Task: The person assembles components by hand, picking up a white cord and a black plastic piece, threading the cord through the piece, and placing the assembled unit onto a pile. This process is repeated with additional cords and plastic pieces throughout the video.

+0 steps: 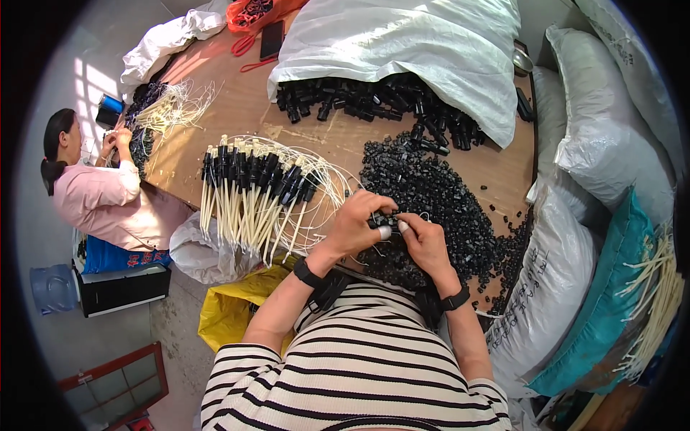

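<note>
Both hands meet over the near edge of a pile of small black plastic pieces (431, 194). My left hand (353, 224) is closed around a few small black plastic parts (381, 219), with a pale cover on its thumb. Beside it, my right hand (427, 243) pinches thumb to fingers at those parts; what lies between its fingertips is too small to tell. Thin white wires show below the hands. Left of them lies a row of cream-sleeved cables (244, 215) with black connector housings (251, 169) at their far ends and thin white wires curling off to the right.
A white sack (402, 43) spills larger black connector housings (345, 97) across the brown table (223, 118). Full white sacks (550, 273) and a teal sack (600, 302) crowd the right. A co-worker (97, 179) in pink works at the left beside loose cables (172, 111). A phone (272, 40) lies far back.
</note>
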`<state>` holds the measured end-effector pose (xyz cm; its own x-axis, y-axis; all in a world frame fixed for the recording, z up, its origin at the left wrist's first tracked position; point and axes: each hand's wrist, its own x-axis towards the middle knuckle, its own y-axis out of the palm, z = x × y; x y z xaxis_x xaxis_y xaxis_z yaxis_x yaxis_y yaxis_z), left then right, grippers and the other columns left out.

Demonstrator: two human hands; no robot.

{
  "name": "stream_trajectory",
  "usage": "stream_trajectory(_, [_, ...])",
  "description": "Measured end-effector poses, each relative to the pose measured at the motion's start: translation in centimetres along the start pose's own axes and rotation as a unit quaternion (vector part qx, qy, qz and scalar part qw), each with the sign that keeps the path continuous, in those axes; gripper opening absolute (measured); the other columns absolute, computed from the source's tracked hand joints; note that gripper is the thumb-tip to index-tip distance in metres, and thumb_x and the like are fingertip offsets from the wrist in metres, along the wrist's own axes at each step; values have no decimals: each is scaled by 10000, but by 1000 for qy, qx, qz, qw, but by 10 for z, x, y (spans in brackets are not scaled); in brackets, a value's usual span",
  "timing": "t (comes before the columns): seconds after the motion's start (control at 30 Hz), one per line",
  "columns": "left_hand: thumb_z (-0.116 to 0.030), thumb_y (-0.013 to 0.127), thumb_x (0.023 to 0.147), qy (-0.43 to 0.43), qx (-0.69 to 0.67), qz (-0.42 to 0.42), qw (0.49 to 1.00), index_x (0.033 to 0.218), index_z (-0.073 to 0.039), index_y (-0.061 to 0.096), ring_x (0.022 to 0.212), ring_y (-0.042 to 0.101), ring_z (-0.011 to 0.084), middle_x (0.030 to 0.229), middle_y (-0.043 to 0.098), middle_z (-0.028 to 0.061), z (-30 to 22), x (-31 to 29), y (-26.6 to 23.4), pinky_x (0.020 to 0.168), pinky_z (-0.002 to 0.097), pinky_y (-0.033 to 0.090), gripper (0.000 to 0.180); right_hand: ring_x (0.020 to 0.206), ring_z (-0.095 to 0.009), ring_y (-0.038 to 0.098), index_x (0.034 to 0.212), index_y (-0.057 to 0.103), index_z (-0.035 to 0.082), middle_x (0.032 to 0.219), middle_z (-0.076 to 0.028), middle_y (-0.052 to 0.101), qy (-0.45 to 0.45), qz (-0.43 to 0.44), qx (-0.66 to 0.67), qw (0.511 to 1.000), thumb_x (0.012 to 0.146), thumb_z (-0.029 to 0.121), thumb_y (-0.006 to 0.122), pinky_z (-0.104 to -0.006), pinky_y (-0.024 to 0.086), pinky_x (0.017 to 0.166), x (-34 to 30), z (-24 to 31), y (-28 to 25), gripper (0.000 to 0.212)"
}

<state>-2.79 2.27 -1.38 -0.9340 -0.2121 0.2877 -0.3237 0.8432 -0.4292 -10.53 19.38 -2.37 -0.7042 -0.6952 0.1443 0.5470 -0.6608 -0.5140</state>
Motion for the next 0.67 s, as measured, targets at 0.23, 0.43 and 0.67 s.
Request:
stream_trajectory(0.23, [-60,744,593,7,162,73,984,1162,-121,582,902,542,231,882,602,-2,14,-16,18,839,367,372,595,567,-245,615,1022,666,46,709,-164,632,55,26,-41,997,876,96,613,-331,459,541,0,-10,4,162])
stream_trajectory(0.43, [-23,724,610,7,45,-1,999,1055,-91,631,848,573,234,872,637,25,7,-6,9,776,344,422,460,583,-276,630,963,645,42,674,-154,618,20,53,-62,996,818,76,650,-348,465,540,2,-5,-4,150])
stream_trajectory(0.67, [-17,700,672,23,-22,-8,999,860,-95,674,814,594,251,784,645,41,18,-10,9,806,385,430,205,611,-255,652,1033,644,52,699,-165,622,-13,32,-23,999,862,78,627,-357,481,563,-1,4,1,173])
